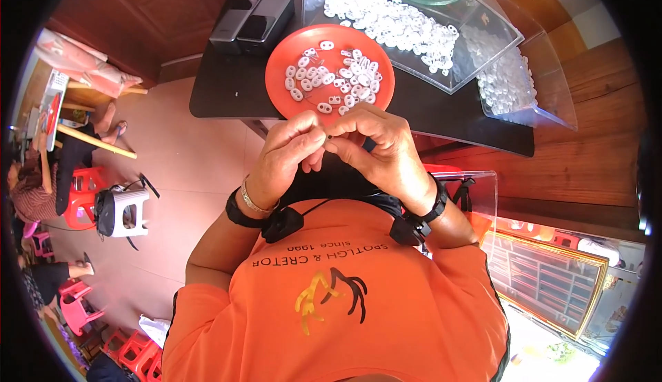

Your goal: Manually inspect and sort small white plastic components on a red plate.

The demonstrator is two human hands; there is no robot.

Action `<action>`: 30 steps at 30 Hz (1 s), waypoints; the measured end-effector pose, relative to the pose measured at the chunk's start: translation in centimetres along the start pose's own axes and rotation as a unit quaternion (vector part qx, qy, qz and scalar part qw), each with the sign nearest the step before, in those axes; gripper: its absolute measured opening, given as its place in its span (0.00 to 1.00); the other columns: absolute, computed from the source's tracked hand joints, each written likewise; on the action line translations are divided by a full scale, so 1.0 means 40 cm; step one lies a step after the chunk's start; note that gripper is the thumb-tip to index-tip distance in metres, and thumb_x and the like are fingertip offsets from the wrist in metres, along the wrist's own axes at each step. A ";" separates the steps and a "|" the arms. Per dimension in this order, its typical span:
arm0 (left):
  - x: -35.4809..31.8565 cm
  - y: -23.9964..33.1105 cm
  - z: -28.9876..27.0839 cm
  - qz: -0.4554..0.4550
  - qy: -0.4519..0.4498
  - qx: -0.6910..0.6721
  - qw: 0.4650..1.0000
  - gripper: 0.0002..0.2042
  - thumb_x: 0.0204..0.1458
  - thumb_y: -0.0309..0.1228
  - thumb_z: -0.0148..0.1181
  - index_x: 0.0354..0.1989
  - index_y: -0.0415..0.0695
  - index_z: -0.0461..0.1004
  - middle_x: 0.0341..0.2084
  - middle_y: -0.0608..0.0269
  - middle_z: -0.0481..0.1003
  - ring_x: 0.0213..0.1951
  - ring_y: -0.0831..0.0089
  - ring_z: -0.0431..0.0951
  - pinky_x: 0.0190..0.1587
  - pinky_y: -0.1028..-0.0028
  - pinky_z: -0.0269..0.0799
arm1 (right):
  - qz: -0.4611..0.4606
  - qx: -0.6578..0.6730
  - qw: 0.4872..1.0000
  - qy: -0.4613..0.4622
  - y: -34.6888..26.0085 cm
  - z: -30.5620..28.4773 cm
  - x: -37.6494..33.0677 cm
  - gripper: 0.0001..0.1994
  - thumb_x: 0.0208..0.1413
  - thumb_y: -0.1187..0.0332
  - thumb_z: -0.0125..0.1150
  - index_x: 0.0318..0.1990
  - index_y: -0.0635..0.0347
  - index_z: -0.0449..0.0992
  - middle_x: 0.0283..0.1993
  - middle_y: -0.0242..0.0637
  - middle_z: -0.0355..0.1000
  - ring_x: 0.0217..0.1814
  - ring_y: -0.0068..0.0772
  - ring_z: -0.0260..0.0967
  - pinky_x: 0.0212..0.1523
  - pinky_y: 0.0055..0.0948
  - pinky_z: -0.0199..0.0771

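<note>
Just in front of the near rim of a round red-orange plate, my two hands meet at the fingertips. My left hand is closed in a pinch, thumb against the index finger. Opposite it, my right hand pinches too, with its thumb and index finger touching the left fingertips. A tiny dark spot shows between them; what they hold is too small and covered to name. On the plate lie many small white oval plastic pieces with two holes each, along with a few thin metal bits.
A clear bin of white pieces stands behind the plate on the dark table; another clear bin is at the right. Two dark grey boxes sit left. Stools and seated people are farther left.
</note>
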State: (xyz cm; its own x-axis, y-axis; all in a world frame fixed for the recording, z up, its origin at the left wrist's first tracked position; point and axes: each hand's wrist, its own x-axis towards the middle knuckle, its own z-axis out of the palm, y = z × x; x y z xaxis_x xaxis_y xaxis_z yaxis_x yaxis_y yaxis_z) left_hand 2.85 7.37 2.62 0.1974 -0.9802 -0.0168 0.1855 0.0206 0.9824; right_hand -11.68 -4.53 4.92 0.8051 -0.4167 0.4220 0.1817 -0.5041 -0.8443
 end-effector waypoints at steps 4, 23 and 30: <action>-0.005 0.000 0.016 0.034 0.040 0.021 0.998 0.12 0.58 0.38 0.50 0.30 0.42 0.65 0.19 0.66 0.67 0.24 0.80 0.68 0.27 0.81 0.62 | 0.005 0.006 1.000 0.025 0.000 0.017 0.003 0.07 0.47 0.78 0.66 0.33 0.61 0.74 0.30 0.36 0.72 0.31 0.29 0.76 0.30 0.26 0.76; -0.037 -0.010 -0.028 -0.031 0.084 -0.051 0.995 0.07 0.56 0.33 0.47 0.31 0.42 0.65 0.19 0.68 0.66 0.22 0.77 0.69 0.25 0.81 0.62 | -0.156 -0.446 0.861 -0.188 0.190 -0.083 0.332 0.05 0.48 0.70 0.58 0.32 0.57 0.78 0.30 0.39 0.74 0.34 0.45 0.73 0.35 0.38 0.73; -0.035 -0.024 -0.045 -0.030 0.095 -0.073 0.992 0.06 0.55 0.32 0.47 0.31 0.43 0.66 0.18 0.68 0.68 0.22 0.78 0.70 0.25 0.81 0.62 | -0.124 -0.493 0.821 -0.260 0.193 -0.022 0.359 0.05 0.47 0.70 0.55 0.28 0.58 0.76 0.28 0.42 0.73 0.33 0.47 0.73 0.35 0.41 0.73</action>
State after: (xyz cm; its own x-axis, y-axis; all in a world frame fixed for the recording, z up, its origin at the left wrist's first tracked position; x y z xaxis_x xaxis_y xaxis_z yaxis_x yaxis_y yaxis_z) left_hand 4.12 9.05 1.38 0.3564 -0.9261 -0.1235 0.3367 0.0040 0.9416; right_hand 0.79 -15.07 4.73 0.9911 0.0409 0.1267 0.0372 -0.9988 0.0313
